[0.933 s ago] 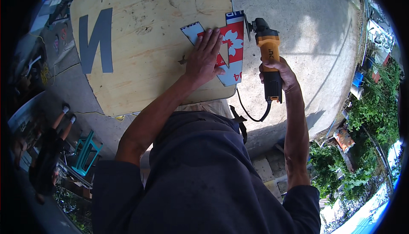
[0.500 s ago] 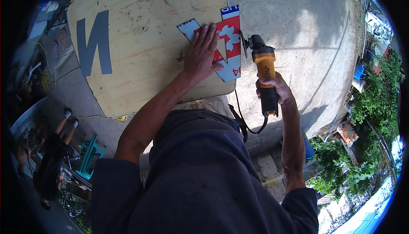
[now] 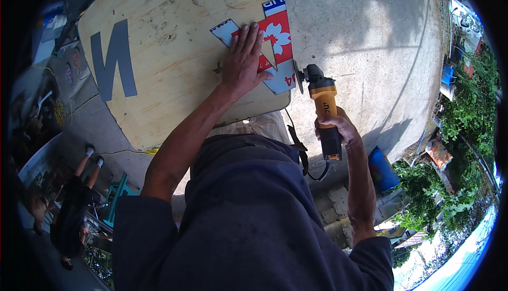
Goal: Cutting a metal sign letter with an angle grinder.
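Note:
My left hand (image 3: pixel 243 64) lies flat, fingers stretched, on a cut sheet panel (image 3: pixel 281 69) printed in red, white and blue with a white flower. The panel is letter-shaped and lies along the right edge of a wooden board (image 3: pixel 174 52). In my right hand (image 3: pixel 338 127) is an orange and black angle grinder (image 3: pixel 323 100), gripped round its body. Its disc (image 3: pixel 299 77) stands upright at the panel's right edge; whether it touches cannot be made out. A grey N-shaped cutout (image 3: pixel 114 60) rests at the board's left.
Concrete ground (image 3: pixel 354 42) spreads right of the board. The grinder's black cord (image 3: pixel 320 177) hangs by my waist. A blue bag-like thing (image 3: pixel 382 169) lies at lower right, near green plants (image 3: pixel 476 116). A teal stool (image 3: pixel 117 195) and a person (image 3: pixel 74 206) are at lower left.
The grinder has moved down along the panel's right edge, toward me. My left hand stays pressed on the panel. The whole view has shifted slightly.

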`<act>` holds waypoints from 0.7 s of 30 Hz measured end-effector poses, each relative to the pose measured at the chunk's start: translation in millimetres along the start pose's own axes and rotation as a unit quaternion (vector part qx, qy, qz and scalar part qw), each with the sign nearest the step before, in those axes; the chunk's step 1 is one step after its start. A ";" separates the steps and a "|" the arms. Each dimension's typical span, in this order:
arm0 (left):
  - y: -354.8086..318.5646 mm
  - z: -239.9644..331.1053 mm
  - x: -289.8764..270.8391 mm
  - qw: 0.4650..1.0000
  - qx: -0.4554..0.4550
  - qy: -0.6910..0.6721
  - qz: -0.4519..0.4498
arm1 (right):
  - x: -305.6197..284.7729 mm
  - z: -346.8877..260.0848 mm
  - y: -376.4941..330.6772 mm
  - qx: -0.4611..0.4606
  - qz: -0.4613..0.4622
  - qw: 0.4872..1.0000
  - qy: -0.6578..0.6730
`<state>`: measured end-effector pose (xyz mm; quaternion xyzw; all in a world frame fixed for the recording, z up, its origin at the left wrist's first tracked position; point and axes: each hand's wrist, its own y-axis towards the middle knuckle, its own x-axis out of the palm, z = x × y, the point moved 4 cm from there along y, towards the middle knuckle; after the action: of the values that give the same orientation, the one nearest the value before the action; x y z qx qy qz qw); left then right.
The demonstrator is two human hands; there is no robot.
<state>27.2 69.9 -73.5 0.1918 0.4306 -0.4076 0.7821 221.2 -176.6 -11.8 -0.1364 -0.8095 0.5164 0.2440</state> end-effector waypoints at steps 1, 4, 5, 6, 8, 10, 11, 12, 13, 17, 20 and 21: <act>-0.1 0.0 0.3 1.000 0.001 -0.001 0.002 | -0.9 4.2 -2.0 0.004 0.006 1.000 -0.001; -0.3 0.7 1.5 1.000 -0.002 0.005 0.001 | -2.7 18.4 -9.5 0.023 0.019 0.999 0.014; 0.0 1.3 1.6 1.000 0.000 0.005 0.001 | -3.9 23.3 -11.5 0.022 0.019 0.999 0.015; 0.2 1.6 1.5 1.000 0.001 0.006 0.002 | -5.4 28.9 -13.5 0.029 0.021 0.999 0.013; 0.0 1.1 1.9 1.000 0.003 0.006 0.003 | -4.6 35.9 -18.8 0.037 0.025 0.999 0.019; -0.8 -1.7 2.6 1.000 0.004 0.006 0.000 | -2.8 41.3 -22.5 0.037 0.030 0.999 0.019; -0.1 -1.1 2.4 1.000 0.007 0.007 -0.001 | -2.7 44.6 -23.7 0.034 0.032 0.999 0.020; 0.5 -0.7 2.2 1.000 0.007 0.009 -0.002 | -2.5 47.4 -25.4 0.031 0.029 0.999 0.020; 1.2 -0.5 1.9 1.000 0.006 0.011 -0.003 | -2.6 49.7 -27.1 0.029 0.028 0.999 0.023; 2.1 -2.1 0.5 1.000 0.009 0.009 0.001 | -4.6 57.1 -35.1 0.037 0.033 0.999 0.013; 3.2 -0.4 -1.3 1.000 0.007 0.019 -0.004 | -4.5 60.7 -41.9 0.038 0.045 0.998 -0.001; 3.4 0.9 -2.4 1.000 0.006 0.022 -0.002 | -4.2 61.5 -44.2 0.038 0.052 0.998 -0.008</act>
<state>29.6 72.4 -71.3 0.2043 0.4458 -0.4072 0.7705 193.2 -244.9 5.7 -0.1648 -0.7829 0.5601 0.2148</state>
